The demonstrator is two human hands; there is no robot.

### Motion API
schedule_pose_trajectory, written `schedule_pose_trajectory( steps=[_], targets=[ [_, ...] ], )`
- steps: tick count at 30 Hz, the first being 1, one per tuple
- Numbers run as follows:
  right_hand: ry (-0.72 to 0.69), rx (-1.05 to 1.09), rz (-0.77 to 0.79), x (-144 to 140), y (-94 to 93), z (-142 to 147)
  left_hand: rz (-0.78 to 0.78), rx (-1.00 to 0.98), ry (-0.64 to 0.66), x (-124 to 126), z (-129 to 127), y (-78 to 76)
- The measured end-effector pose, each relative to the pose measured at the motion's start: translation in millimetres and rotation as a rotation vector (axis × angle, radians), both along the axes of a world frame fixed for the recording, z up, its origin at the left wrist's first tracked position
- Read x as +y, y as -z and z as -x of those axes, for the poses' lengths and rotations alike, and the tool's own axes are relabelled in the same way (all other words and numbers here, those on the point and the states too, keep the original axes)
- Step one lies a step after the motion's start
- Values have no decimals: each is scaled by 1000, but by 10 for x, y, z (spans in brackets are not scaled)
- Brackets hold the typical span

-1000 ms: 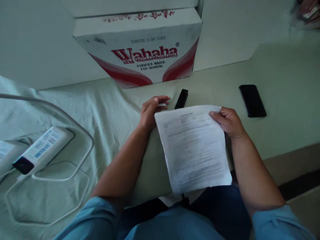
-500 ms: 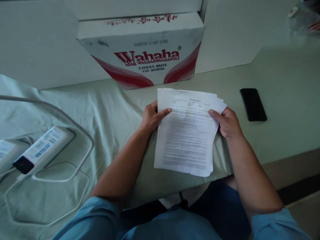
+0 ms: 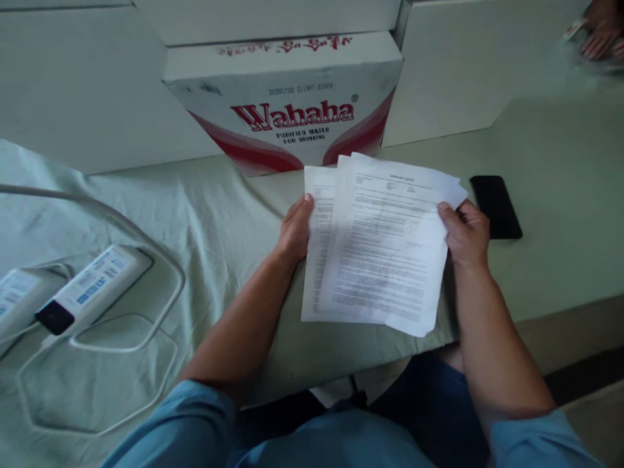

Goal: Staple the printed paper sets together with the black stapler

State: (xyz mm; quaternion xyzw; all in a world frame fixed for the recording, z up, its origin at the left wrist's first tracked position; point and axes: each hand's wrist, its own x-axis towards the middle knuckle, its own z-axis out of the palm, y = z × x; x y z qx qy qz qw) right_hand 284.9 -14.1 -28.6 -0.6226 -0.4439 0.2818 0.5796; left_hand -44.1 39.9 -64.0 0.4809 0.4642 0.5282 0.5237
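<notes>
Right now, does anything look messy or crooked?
Yes. The papers held between the left hand and right hand are fanned apart, edges uneven, not squared up. A white cable sprawls in loose loops on the wrinkled cloth.

White printed sheets [image 3: 385, 247] lined with fine grey text. Carton [image 3: 292, 104] white, red lettering, red curved bands at lower corners. Tablecloth [image 3: 195, 221] pale green, plain. Phone [image 3: 496, 207] glossy black. Power strip [image 3: 88, 289] white, blue-marked label, black end. Cable [image 3: 121, 227] white. Sleeves [image 3: 195, 429] light blue.
</notes>
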Motion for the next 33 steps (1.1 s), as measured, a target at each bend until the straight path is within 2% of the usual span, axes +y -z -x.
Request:
schedule_pose_trajectory(
  steps=[3,9,15,26,33],
  targets=[
    [-40,-39,22,-13,17,78,58,4,-95,-57,-33,-33],
    [-86,-11,55,-42,36,235,36,42,-85,-99,-64,-61],
    [-63,-16,74,-55,33,277,2,86,-64,-98,-36,-43],
    [-74,-34,75,-68,20,322,2,-20,75,-136,-75,-139],
    [-79,-29,106,-92,37,356,-54,61,32,-124,-85,-180]
  ],
)
